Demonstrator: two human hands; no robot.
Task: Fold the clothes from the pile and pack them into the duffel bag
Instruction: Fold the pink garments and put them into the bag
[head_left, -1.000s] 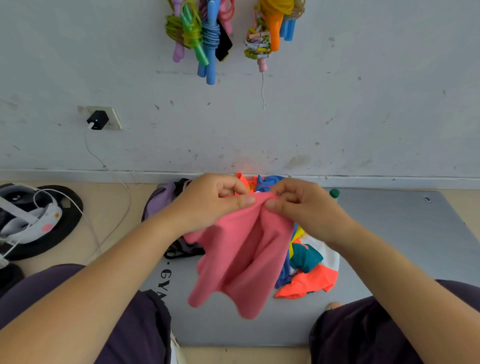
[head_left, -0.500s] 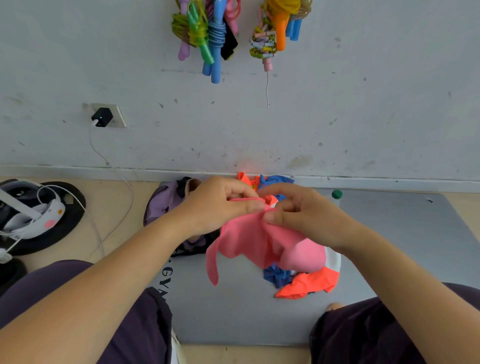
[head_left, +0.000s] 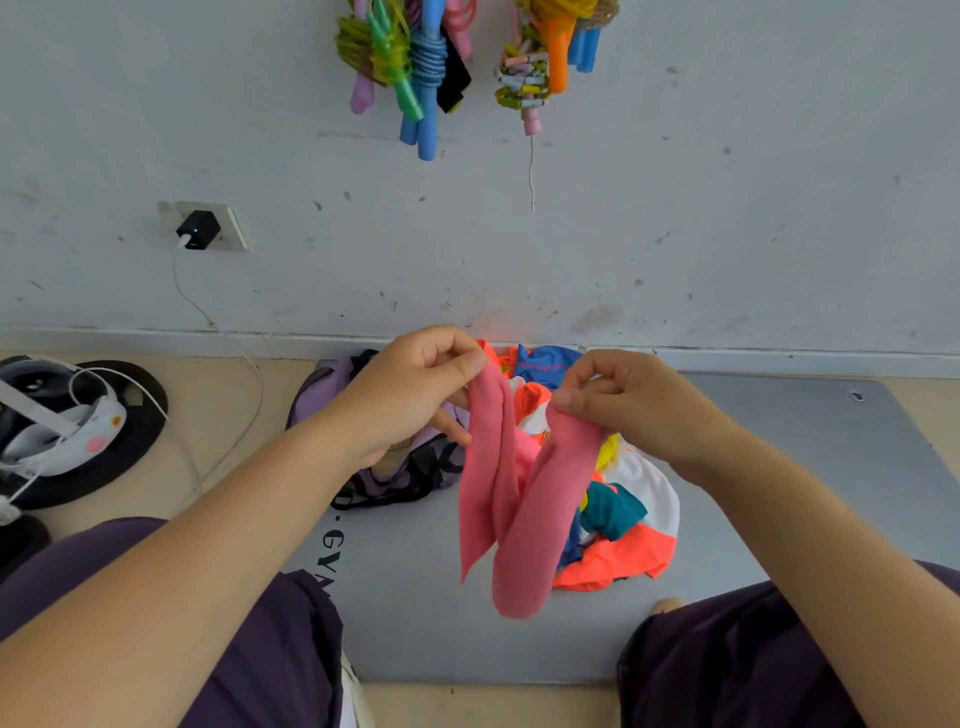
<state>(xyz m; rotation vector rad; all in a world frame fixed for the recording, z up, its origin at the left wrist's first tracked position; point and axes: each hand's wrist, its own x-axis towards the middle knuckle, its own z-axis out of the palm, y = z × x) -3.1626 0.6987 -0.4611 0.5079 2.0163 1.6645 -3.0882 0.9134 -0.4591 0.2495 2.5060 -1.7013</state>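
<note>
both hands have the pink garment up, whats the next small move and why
Probably draw the hands apart to spread it flat. The left hand and right hand pinch the pink garment close together, so it hangs in two twisted strips over the pile, unfolded.

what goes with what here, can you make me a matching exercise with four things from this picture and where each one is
Things:
1. pink garment
2. duffel bag
3. skipping ropes
4. charger

Places:
A. plugged into the wall socket
B. hanging high on the wall
C. held up between the left hand and right hand
D. on the floor left of the clothes pile

Pairs: 1-C, 2-D, 3-B, 4-A
</note>
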